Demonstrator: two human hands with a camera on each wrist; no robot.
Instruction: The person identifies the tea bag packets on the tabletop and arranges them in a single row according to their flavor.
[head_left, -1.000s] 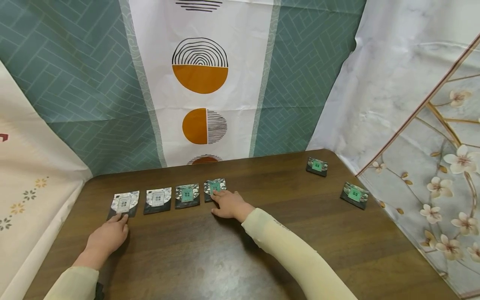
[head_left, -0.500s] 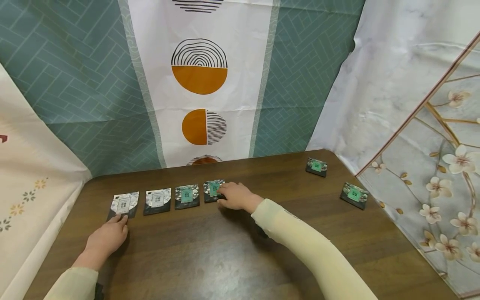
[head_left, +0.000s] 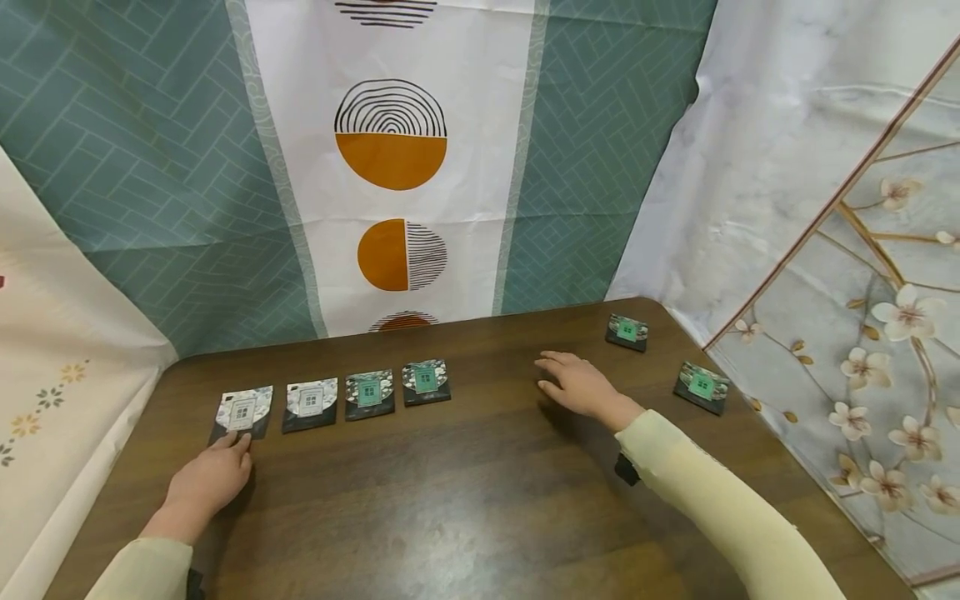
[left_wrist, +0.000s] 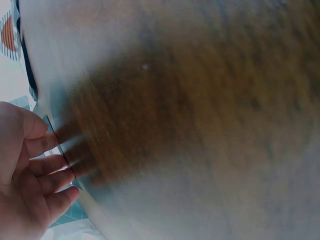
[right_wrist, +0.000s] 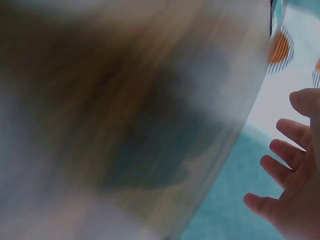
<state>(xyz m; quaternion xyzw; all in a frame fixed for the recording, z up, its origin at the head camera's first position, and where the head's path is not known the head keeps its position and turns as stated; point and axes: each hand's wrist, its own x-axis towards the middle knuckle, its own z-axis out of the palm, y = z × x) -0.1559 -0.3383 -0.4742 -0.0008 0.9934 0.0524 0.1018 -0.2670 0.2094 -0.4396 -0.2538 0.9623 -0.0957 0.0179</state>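
Note:
In the head view my left hand (head_left: 210, 477) rests its fingertips on the lower edge of the leftmost white-and-black packet (head_left: 245, 407). The left wrist view shows those fingers (left_wrist: 57, 182) fairly straight at the packet's edge. To the right, in a row, lie a second white-and-black packet (head_left: 311, 402), a green-and-black packet (head_left: 369, 393) and another green-and-black packet (head_left: 425, 381). My right hand (head_left: 581, 387) is over the table, holding nothing, its fingers spread apart in the right wrist view. Closest to it is a green-labelled packet (head_left: 627, 332) near the back corner.
One more green-labelled packet (head_left: 702, 387) lies at the table's right edge. The brown wooden table (head_left: 420, 508) meets a patterned curtain (head_left: 472, 275) at the back. Cloths with flowers hang on the left (head_left: 52, 358) and right (head_left: 847, 367).
My right hand has come off the rightmost packet of the row and moved right, toward the two packets on that side. The left hand has stayed on its packet.

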